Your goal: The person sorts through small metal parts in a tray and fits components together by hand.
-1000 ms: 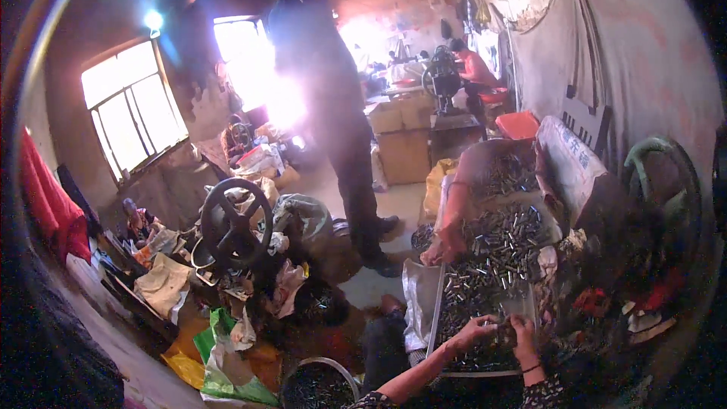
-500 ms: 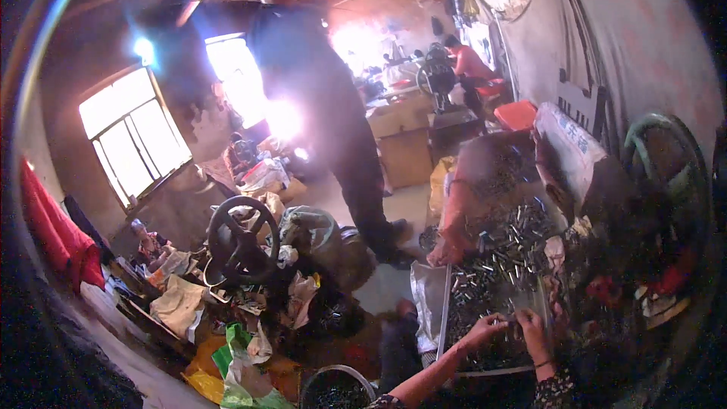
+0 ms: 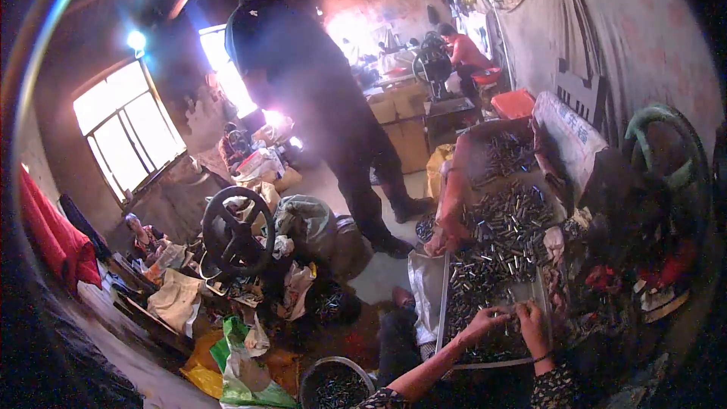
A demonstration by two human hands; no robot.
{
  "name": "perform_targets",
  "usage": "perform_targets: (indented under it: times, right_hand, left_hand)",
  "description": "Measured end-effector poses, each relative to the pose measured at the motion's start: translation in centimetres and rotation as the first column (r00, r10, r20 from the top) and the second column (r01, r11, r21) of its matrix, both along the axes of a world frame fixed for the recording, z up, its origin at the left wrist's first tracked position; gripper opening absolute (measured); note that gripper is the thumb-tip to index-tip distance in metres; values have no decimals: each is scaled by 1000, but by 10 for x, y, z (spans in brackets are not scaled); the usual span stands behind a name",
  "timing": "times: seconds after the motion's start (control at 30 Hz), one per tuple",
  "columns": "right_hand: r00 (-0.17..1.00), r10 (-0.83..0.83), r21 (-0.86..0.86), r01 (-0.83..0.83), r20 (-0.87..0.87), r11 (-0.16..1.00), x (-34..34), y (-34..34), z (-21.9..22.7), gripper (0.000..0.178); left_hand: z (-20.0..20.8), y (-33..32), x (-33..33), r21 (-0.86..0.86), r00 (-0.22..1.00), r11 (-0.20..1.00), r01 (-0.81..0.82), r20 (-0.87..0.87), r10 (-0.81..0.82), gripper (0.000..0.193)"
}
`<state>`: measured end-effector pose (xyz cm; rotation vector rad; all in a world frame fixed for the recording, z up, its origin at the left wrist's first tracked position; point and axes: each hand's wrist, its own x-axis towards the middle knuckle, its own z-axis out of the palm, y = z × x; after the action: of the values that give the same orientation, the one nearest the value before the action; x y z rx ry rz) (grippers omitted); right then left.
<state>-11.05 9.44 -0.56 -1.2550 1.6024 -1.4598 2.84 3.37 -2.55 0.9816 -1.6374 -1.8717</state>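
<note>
Over the near end of a shallow, pale-edged tray, my left hand and my right hand are almost touching. The fingers of both are drawn together in a pinch. Whatever sits between the fingertips is too small to make out. Beneath and beyond them, a heap of short, dark metallic cylindrical pieces fills the tray. Some of the pieces glint in the light. Patterned dark sleeves cover my forearms.
A bucket of similar small pieces stands at lower left. Sacks and a black handwheel lie beyond it. A person in dark clothes stands left of the tray; another in red sits farther back. A green wheel is at right.
The standing person has shifted and turned, legs now farther apart. My hands stay close together over the tray with little visible change. The whole view has tilted slightly.
</note>
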Motion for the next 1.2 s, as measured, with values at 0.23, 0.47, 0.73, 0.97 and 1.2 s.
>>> perform_targets:
  times: [0.23,0.47,0.73,0.97,1.2]
  right_hand:
    - [1000,29,-17,-28,3,999,-2,-2,-1,19]
    - [999,-27,-36,25,-47,999,-1,-6,-16,21]
    - [990,-16,18,18,-140,1000,-3,-3,-15,23]
    - [980,-122,-74,112,-154,991,-5,-4,-29,24]
    - [995,-2,100,12,-99,995,1,8,15,25]
  left_hand:
    - [8,-1,-1,-6,999,1000,19,50,-19,26]
    - [-27,-8,-2,-87,1000,996,-20,-19,18,28]
    - [-34,-9,-2,-65,997,998,-5,-75,0,27]
    - [-23,-7,-6,-29,1000,1000,9,-6,-9,25]
    - [-30,-7,-4,57,996,998,-20,-83,25,24]
